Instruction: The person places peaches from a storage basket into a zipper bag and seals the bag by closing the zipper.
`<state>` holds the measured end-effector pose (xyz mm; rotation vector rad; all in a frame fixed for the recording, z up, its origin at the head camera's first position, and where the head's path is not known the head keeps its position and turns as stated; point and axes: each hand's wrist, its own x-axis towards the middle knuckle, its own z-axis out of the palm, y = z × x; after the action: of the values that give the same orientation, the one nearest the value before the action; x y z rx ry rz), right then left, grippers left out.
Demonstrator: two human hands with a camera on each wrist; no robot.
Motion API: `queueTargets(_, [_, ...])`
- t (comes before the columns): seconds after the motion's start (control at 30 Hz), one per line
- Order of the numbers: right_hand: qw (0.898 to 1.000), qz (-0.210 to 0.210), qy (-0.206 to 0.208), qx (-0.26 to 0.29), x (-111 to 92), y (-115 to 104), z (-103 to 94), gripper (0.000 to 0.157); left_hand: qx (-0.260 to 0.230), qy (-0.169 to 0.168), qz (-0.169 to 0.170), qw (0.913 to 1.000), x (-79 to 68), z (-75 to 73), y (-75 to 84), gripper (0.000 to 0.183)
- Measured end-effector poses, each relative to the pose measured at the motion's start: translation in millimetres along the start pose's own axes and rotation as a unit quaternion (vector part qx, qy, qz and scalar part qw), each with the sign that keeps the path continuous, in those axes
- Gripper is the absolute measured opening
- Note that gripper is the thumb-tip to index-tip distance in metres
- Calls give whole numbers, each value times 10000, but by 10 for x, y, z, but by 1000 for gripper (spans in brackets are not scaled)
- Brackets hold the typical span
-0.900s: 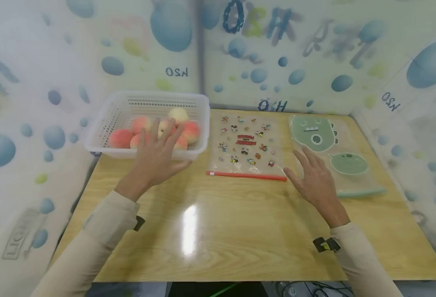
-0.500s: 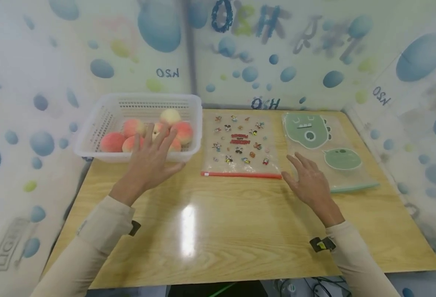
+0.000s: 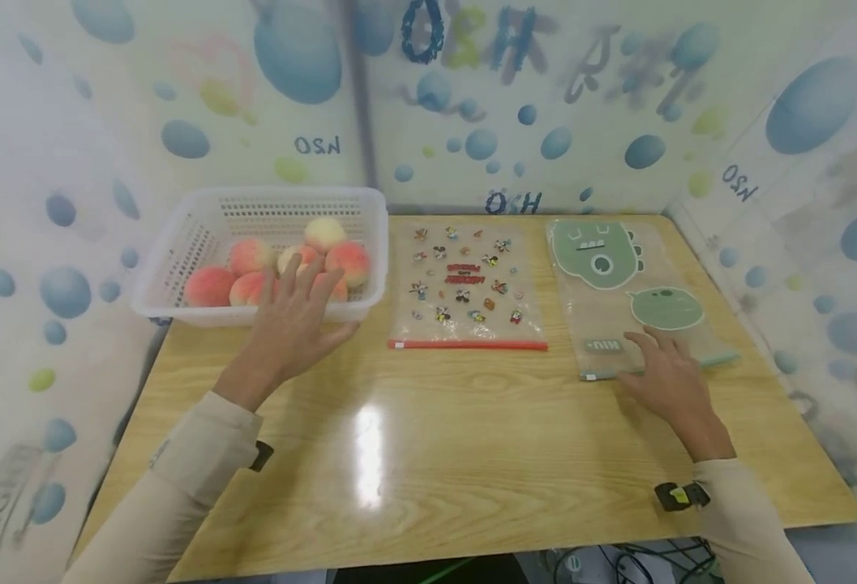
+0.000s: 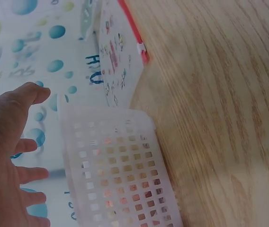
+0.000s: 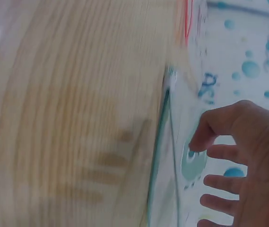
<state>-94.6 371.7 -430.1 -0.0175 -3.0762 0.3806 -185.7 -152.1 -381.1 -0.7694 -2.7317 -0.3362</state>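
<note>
While peaches (image 3: 210, 287) are confined by the counter's (image 3: 464, 454) far-left-corner basket (image 3: 198, 315), left hand (image 3: 288, 328) and right hand (image 3: 669, 385) are held, grips spread, near it and dinosaur slider bag (image 3: 594, 312).

We see a white basket (image 3: 282, 193); red-and-yellow peaches (image 3: 348, 264); a red-edged bag (image 3: 464, 280) dotted with multicoloured figures; a green-printed clear bag (image 3: 594, 255); a yellowish wood-grain table (image 3: 464, 462); blue-spotted pale walls (image 3: 482, 144).
</note>
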Motion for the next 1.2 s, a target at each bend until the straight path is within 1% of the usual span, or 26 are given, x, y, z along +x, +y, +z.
queueTargets(0.1, [9998, 56, 91, -153, -85, 227, -22, 61, -81, 123, 44, 9999, -7, 27, -4, 70])
queueTargets(0.2, [9989, 70, 311, -350, -164, 387, 2, 55, -171, 164, 52, 9997, -3, 48, -2, 64])
queueTargets(0.3, [9950, -118, 822, -559, -197, 462, 75, 42, -268, 110, 16, 9996, 4, 58, 8, 56])
queueTargets(0.37, [9889, -290, 1262, -722, -202, 481, 138, 35, -287, 48, -8, 9996, 7, 66, 21, 51])
queueTargets(0.43, [9807, -441, 1682, -896, -193, 494, 192, 29, -240, 44, 11, 9997, 10, 71, 38, 48])
queueTargets(0.53, [9748, -503, 1925, -1012, -187, 483, 204, 25, -192, 68, 42, 9998, 9, 67, 60, 45])
queueTargets(0.6, [9729, -493, 1992, -1063, -182, 459, 179, 23, -208, 138, 75, 9997, 11, 65, 66, 44])
queueTargets(0.67, [9682, -583, 2157, -1129, -173, 429, 136, 21, -238, 217, 97, 9994, 14, 65, 61, 43])
queueTargets(0.77, [9559, -773, 2608, -1106, -159, 384, 101, 17, -288, 381, 233, 9986, 20, 84, 60, 40])
queueTargets(0.87, [9416, -1002, 3070, -952, -136, 327, 76, 16, -322, 476, 412, 9975, 31, 110, 76, 39])
queueTargets(0.93, [9360, -1097, 3241, -825, -118, 282, 58, 19, -376, 477, 495, 9969, 38, 125, 91, 39])
queueTargets(1.03, [9345, -1135, 3304, -683, -102, 210, 41, 23, -428, 446, 566, 9965, 44, 148, 114, 43])
queueTargets(1.1, [9338, -1190, 3304, -693, -102, 159, 35, 26, -468, 437, 626, 9960, 51, 168, 131, 43])
queueTargets(1.2, [9288, -1444, 3333, -734, -108, 56, 30, 29, -501, 516, 758, 9945, 71, 207, 159, 41])
